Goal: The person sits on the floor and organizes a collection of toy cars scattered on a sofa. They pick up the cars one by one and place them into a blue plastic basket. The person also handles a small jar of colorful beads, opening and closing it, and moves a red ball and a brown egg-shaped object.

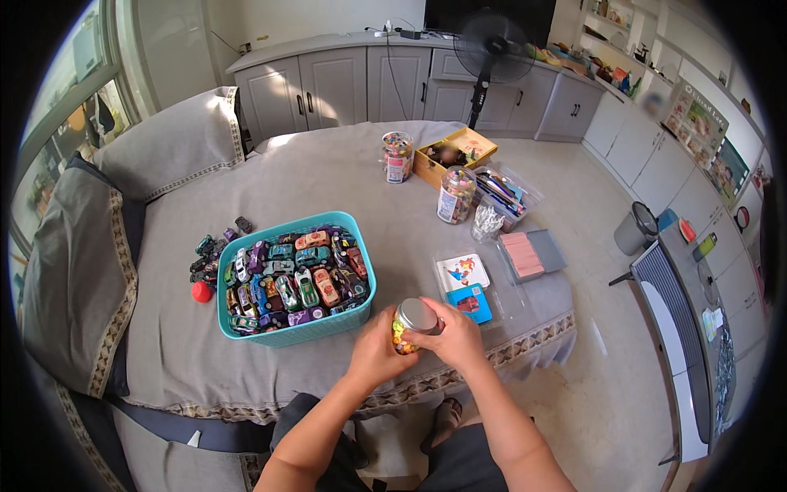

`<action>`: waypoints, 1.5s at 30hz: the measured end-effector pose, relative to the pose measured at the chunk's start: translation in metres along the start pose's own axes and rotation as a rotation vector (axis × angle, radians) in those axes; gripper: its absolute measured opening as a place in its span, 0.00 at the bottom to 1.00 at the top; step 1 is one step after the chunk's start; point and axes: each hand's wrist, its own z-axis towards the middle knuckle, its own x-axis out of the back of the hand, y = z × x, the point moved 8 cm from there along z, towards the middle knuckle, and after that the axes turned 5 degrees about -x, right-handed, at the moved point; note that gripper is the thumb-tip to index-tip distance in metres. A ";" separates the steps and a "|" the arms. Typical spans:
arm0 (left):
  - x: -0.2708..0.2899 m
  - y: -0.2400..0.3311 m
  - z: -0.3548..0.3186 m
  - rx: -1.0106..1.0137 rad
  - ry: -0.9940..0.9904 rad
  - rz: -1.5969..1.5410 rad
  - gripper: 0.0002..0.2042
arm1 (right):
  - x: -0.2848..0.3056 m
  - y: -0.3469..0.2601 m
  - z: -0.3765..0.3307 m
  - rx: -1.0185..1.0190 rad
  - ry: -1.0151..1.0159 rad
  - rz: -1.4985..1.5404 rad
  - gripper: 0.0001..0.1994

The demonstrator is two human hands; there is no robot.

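Both the left hand and right hand close around a small jar of colourful pieces at the bed's near edge, its metal lid still on, beside the full teal basket of toy cars.

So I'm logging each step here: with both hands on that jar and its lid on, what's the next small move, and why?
Probably twisting the silver lid off. The left hand wraps the jar of colourful pieces, the right hand grips around its top, and the lid looks closed, held just beside the teal basket of toy cars.
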 end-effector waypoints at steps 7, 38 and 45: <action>0.002 -0.001 0.002 0.042 -0.007 -0.094 0.38 | 0.003 0.025 0.006 -0.076 -0.151 0.044 0.31; -0.008 -0.004 -0.004 -0.066 0.050 -0.350 0.49 | 0.066 0.033 0.024 -0.141 0.428 -0.478 0.32; -0.009 -0.001 -0.002 -0.094 0.044 -0.306 0.50 | 0.067 0.075 0.031 -0.242 0.276 -0.647 0.39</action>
